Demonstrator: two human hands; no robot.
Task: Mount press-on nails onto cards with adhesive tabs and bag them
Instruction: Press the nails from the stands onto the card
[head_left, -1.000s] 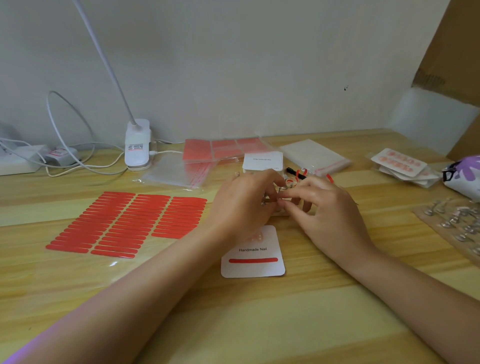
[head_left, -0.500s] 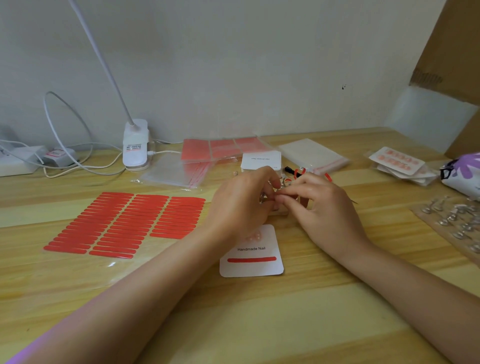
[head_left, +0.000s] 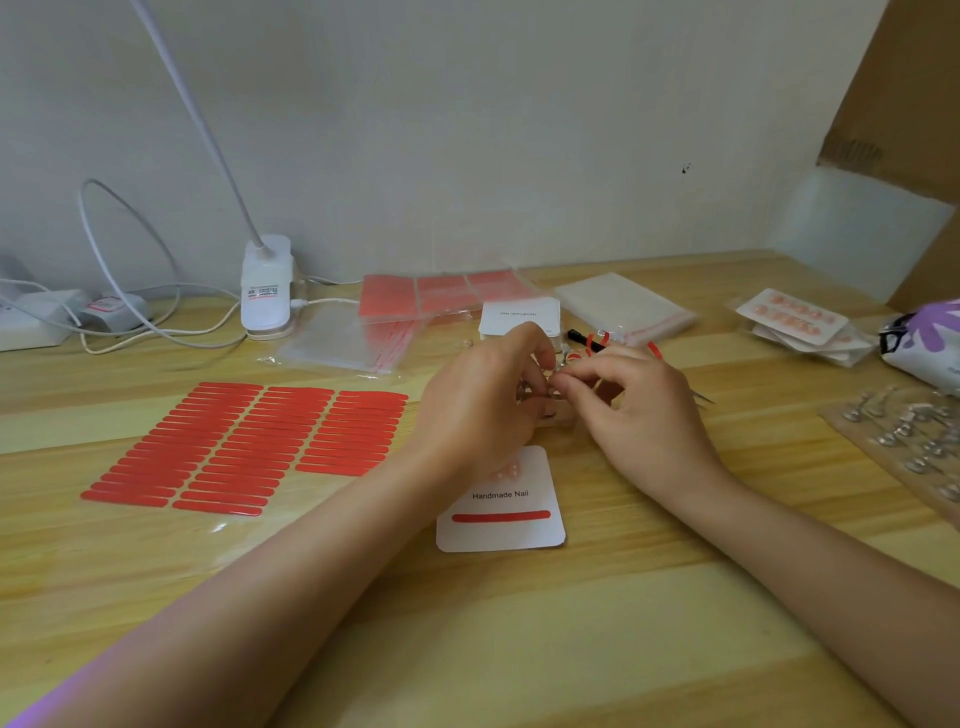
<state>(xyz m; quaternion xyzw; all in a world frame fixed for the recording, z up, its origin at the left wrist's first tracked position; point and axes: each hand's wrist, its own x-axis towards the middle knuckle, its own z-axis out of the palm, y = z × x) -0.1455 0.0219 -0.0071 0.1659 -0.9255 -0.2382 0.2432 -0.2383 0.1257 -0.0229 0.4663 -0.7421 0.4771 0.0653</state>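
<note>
— On the pale wooden table (head_left: 519, 649) we see, biggest first, the clear sheet of red adhesive strips (head_left: 249, 447) at our left, its strips lying crosswise. Any writing?

— Only on the white square card (head_left: 501, 512) near us: "Handmade Nail", upright to us, above a single red strip running left to right. A stack of white cards (head_left: 519, 314) farther back carries print turned away from us.

— And our hands?

— Just beyond the card, our left hand (head_left: 478, 400) and right hand (head_left: 644, 415) meet, fingers curled, pinching something tiny between the fingertips; we cannot tell what. A few pale nails (head_left: 506, 470) show on the card's top edge, under our left wrist.
</note>
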